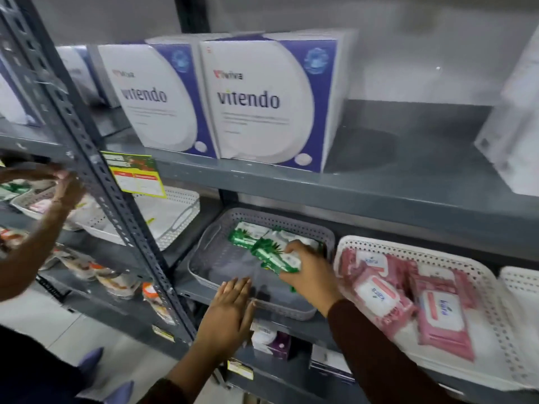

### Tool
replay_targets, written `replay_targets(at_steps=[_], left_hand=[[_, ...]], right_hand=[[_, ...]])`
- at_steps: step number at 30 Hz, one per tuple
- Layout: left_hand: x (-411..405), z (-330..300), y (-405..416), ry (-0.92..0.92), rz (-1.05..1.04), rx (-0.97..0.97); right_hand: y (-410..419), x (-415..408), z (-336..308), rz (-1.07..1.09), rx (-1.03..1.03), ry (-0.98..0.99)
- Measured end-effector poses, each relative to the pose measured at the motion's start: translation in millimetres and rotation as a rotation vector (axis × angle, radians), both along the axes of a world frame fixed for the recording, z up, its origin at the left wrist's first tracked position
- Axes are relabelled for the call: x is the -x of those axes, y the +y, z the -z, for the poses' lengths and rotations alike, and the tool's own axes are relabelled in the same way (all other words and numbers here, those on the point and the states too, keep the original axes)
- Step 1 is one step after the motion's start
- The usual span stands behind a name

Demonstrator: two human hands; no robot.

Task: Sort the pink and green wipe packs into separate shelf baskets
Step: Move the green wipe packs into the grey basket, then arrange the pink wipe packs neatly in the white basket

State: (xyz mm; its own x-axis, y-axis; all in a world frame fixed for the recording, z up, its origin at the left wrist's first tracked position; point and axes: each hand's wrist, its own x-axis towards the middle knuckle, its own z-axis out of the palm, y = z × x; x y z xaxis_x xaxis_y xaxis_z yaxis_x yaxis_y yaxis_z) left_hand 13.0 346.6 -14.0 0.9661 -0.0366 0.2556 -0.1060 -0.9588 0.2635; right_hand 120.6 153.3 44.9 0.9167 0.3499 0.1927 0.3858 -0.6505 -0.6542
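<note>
My right hand (309, 272) grips a green wipe pack (271, 256) over the grey perforated basket (291, 221) on the middle shelf. More green packs (248, 233) lie at the back of that basket. My left hand (230, 313) rests flat, fingers apart, against the basket's front rim and holds nothing. To the right, a white perforated basket (495, 304) holds several pink wipe packs (440, 325).
Two large white and purple boxes (262, 103) stand on the shelf above. Another person's hand (68, 185) reaches into the shelf bay at far left, beyond the slanted grey upright (116, 211). A white basket (178, 214) sits behind a yellow price tag (135, 174).
</note>
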Motion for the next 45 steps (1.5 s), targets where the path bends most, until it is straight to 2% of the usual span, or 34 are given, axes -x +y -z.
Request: replay_targets(at_steps=[5, 7, 9, 12, 15, 20, 23, 25, 28, 33, 37, 40, 43, 45], left_hand=[[4.1, -10.2, 30.0, 0.013, 0.047, 0.029], [5.1, -11.5, 32.8, 0.027, 0.062, 0.03], [6.0, -11.3, 31.1, 0.017, 0.062, 0.028], [3.5, -5.7, 25.1, -0.013, -0.006, 0.039], [-4.4, -3.1, 9.1, 0.002, -0.058, 0.039], [-23.0, -23.6, -66.4, -0.051, 0.128, 0.133], [-42.3, -35.9, -124.6, -0.012, 0.245, 0.157], [-57.0, -37.6, -162.0, 0.011, 0.234, 0.163], [-75.4, -44.4, -209.7, 0.075, 0.103, 0.137], [-96.3, -42.4, -252.9, 0.268, -0.056, 0.11], [-97.2, -32.5, -259.9, 0.276, 0.097, -0.072], [-93.7, -23.7, -254.7, 0.26, 0.17, -0.143], [-92.2, -14.7, -251.1, 0.304, 0.15, -0.038], [-89.8, -14.4, -248.9, 0.346, 0.032, 0.175]], right_hand=[[81.6, -30.8, 15.5, -0.132, 0.261, -0.125], [95.5, -42.0, 29.7, -0.177, 0.468, -0.136], [99.1, -44.7, 37.6, -0.178, 0.558, -0.088], [88.9, -34.1, 32.3, -0.177, 0.531, -0.075], [49.7, -13.2, 24.2, -0.088, 0.344, -0.105], [-85.5, 10.9, 34.2, 0.274, 0.061, -0.206], [-179.7, 20.0, 37.0, 0.554, 0.034, -0.087], [-226.0, 20.0, 38.3, 0.645, 0.065, 0.023], [-262.9, 14.7, 38.4, 0.638, 0.061, 0.104], [-267.2, 16.1, 39.1, 0.605, 0.016, 0.23], [-264.6, 26.7, 47.5, 0.561, 0.022, 0.315], [-271.2, 23.5, 36.4, 0.514, 0.187, 0.388], [-277.8, 19.5, 25.0, 0.422, 0.409, 0.425], [-279.0, 21.6, 23.6, 0.38, 0.442, 0.404]])
